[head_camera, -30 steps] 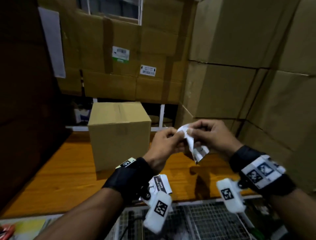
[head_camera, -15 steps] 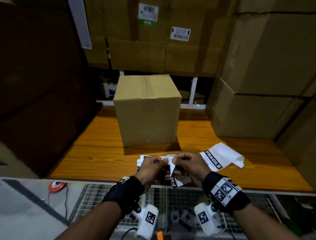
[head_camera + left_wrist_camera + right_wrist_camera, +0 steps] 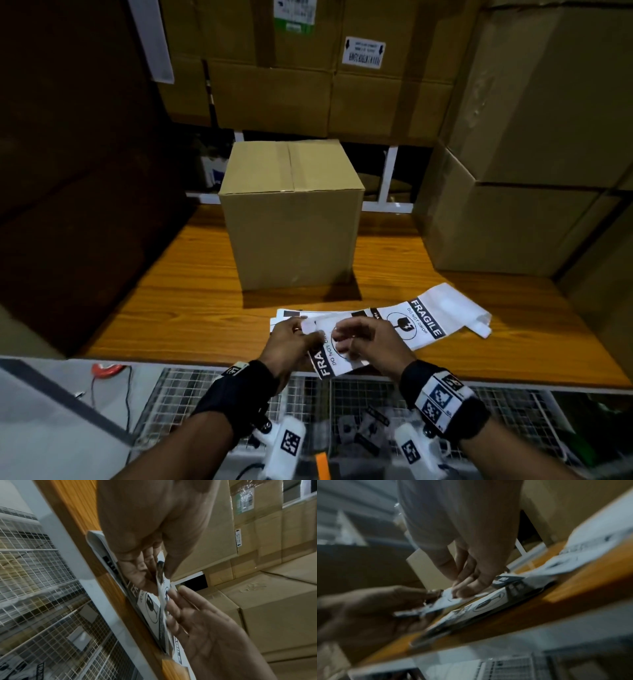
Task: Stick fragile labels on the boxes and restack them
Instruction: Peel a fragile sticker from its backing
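Fingers: both sets pinched on one fragile label [image 3: 329,356], held low over near edge of bench [image 3: 171,308]. Left hand [image 3: 291,342] nips its left edge betw. thumb + fingertips; right hand [image 3: 368,341] nips the part just beside. Fingertips of the 2 hands nearly touch.
Step (my guess): splitting label from backing. Left wrist view shows a thin sheet [image 3: 162,601] on edge betw. the hands; can't tell which ply is which.
Task thing: box [image 3: 291,219] upright, well beyond the fingers, near face bare, no label on it yet.
Spare labels: small pile [image 3: 342,313] lies flat just under/behind fingertips; one loose label [image 3: 424,323] w/ blank tail to the right of the right hand.
Risk 1: sticky face folds on itself or grabs a fingertip, since pinches sit so close and sheet is limp.
Risk 2: freed label drops on pile below and sticks there.
Risk 3: tear, if the hands pull apart too hard at one corner.
Around: big cartons [image 3: 513,205] right of the hands and stacked behind the box; wire mesh tray [image 3: 359,404] under wrists w/ scraps in it; red object [image 3: 106,370] + cable far left.
In the way: nothing betw. fingers and box face except pile on bench.
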Motion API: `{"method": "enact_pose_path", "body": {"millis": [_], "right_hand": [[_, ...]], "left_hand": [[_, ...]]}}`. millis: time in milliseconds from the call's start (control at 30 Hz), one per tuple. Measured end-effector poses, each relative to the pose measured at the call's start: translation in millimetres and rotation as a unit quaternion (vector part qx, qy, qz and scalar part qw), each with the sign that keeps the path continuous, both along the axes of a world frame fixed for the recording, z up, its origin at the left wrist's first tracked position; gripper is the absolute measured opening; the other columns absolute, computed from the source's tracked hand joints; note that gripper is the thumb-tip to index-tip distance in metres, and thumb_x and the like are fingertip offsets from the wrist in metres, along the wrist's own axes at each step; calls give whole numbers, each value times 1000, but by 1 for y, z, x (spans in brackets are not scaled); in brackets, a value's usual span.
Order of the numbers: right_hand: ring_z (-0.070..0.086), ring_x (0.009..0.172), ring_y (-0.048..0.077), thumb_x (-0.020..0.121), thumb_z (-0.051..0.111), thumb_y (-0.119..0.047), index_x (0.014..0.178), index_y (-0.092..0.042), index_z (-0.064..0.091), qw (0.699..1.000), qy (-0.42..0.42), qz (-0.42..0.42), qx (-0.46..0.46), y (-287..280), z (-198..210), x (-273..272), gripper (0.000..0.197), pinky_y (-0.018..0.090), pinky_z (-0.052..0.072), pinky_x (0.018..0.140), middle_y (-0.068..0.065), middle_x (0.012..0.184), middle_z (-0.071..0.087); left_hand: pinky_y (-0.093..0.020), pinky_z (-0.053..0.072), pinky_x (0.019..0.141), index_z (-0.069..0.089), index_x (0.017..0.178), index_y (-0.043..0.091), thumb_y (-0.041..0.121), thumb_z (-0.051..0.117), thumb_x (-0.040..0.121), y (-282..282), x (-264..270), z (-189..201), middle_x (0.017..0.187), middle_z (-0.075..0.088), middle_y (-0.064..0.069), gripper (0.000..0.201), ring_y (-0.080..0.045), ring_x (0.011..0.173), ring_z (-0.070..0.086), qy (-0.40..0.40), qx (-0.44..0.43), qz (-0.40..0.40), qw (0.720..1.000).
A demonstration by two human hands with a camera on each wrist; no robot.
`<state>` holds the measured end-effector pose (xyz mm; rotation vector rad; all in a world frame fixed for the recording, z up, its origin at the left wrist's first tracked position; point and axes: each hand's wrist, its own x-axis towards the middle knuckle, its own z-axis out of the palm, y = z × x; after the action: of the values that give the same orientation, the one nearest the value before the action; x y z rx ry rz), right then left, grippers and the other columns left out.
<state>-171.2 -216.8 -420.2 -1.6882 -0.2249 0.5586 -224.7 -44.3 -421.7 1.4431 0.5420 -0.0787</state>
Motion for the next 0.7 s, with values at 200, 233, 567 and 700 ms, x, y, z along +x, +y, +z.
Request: {"method": "enact_pose_path", "body": {"millis": [200,233,567,700], "right_hand": [[28,132,18,77,69,-28,148,-37,32,882,-317,91,-336,-58,-21,16,81,42,33,108,-6,143,31],[23,134,19,75,71,-36,151,-38,25,861,-324,96,-381,-63,-24,16,88,45,31,108,-6,146,25],[63,75,37,83,57,-10,101,-14,71,800,-477,-184,-314,-59,30,35,23,41,50,58,12,88,69],[57,67,33,94,56,-4,84,-13,63,856,-437,-214,-177,-55,69,34,15,42,48,59,7,71,62]], "left_hand": [[-41,62,62,57,105,-6,-5,60,94,18,3,15,90,74,-23,12,-34,78,74,-23,-63,72,995],[-39,62,61,56,106,-6,-6,61,93,18,3,19,92,74,-25,13,-33,77,74,-32,-81,77,993],[-37,57,64,53,122,8,-4,65,90,17,-6,38,93,75,-16,36,-23,72,71,-64,-94,-3,994],[-37,54,74,53,127,11,4,74,87,14,-8,41,101,74,-8,46,-19,85,70,-81,-15,-68,994]]}}
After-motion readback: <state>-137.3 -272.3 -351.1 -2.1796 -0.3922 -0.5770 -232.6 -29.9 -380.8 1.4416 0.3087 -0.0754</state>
